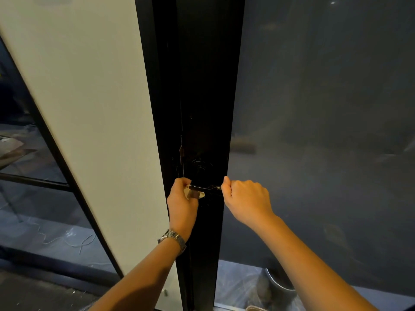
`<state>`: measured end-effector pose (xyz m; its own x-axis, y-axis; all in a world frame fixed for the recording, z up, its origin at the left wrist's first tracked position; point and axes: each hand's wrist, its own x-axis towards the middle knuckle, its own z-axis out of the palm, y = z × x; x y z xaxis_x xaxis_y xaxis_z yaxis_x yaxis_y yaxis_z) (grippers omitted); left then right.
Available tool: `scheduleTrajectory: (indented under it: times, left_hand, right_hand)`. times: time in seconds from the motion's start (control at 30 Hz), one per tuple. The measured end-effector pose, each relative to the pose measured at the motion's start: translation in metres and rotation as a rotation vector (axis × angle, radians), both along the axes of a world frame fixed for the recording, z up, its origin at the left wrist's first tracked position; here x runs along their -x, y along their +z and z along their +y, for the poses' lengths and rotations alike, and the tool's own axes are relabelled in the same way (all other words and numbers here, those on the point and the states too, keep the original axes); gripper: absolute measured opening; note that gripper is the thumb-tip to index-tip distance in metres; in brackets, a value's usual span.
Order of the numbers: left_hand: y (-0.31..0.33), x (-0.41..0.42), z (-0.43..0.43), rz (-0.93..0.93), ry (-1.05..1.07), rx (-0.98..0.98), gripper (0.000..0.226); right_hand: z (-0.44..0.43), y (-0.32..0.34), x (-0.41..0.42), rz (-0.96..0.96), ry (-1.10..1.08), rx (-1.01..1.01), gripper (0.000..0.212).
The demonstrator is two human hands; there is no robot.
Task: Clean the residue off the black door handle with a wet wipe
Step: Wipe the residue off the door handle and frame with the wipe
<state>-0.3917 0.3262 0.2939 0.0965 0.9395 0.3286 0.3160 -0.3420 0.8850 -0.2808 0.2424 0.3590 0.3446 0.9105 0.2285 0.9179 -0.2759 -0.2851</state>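
The black door handle runs level across the dark door frame, just below a round lock. My left hand, with a metal watch on the wrist, is closed on a pale wet wipe pressed against the handle's left end. At the handle's right end, my right hand is closed around the tip, which is hidden inside the fingers.
A white wall panel stands left of the frame, and frosted dark glass fills the right. Lower left, a glass pane with a black bar shows a floor with a loose white cord.
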Motion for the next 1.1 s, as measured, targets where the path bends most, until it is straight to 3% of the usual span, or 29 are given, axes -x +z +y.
scheduleTrajectory:
  times: [0.1, 0.23, 0.33, 0.37, 0.47, 0.53, 0.6, 0.7, 0.77, 0.97, 1.03, 1.1]
  left_hand:
    - [-0.014, -0.007, -0.01, 0.17, -0.08, -0.117, 0.03]
    - [-0.028, -0.001, -0.005, 0.703, -0.382, -0.49, 0.023]
    - [-0.031, 0.001, 0.009, 0.956, -0.35, -0.738, 0.022]
    - [-0.029, 0.002, 0.009, 0.925, -0.337, -0.692, 0.023]
    - [-0.019, 0.001, 0.003, 0.557, -0.182, -0.34, 0.036]
    - [-0.017, -0.006, -0.003, 0.427, -0.101, -0.163, 0.039]
    - [-0.016, -0.011, -0.008, 0.394, -0.09, -0.137, 0.038]
    - [-0.013, -0.005, -0.006, 0.626, -0.179, -0.291, 0.039]
    - [-0.013, 0.0, 0.001, 0.668, -0.248, -0.314, 0.038]
    - [-0.019, -0.005, 0.002, 0.15, -0.056, 0.101, 0.024]
    - [-0.023, -0.006, 0.001, 0.109, 0.0, 0.146, 0.022]
    - [-0.024, -0.004, -0.002, 0.144, -0.015, 0.064, 0.02]
  right_hand:
    - [0.0, -0.001, 0.0, -0.009, 0.006, -0.004, 0.056]
    - [0.001, -0.001, 0.001, -0.014, 0.004, -0.011, 0.054]
    - [0.002, 0.0, 0.0, 0.005, 0.002, -0.016, 0.054]
    - [0.002, 0.0, 0.0, 0.014, 0.001, -0.017, 0.054]
    - [0.001, 0.0, 0.001, 0.026, 0.004, -0.029, 0.054]
    - [0.0, -0.001, 0.001, 0.027, 0.005, -0.035, 0.054]
    - [0.001, -0.001, 0.001, 0.018, 0.002, -0.034, 0.055]
    - [0.002, -0.001, 0.002, 0.004, 0.005, -0.024, 0.055]
    - [0.001, 0.0, 0.001, 0.002, 0.004, -0.013, 0.056]
    - [-0.001, 0.002, 0.002, 0.002, -0.015, 0.02, 0.055]
    - [-0.001, 0.002, 0.001, 0.004, -0.013, 0.023, 0.056]
    - [-0.001, 0.003, 0.002, 0.006, -0.009, 0.026, 0.056]
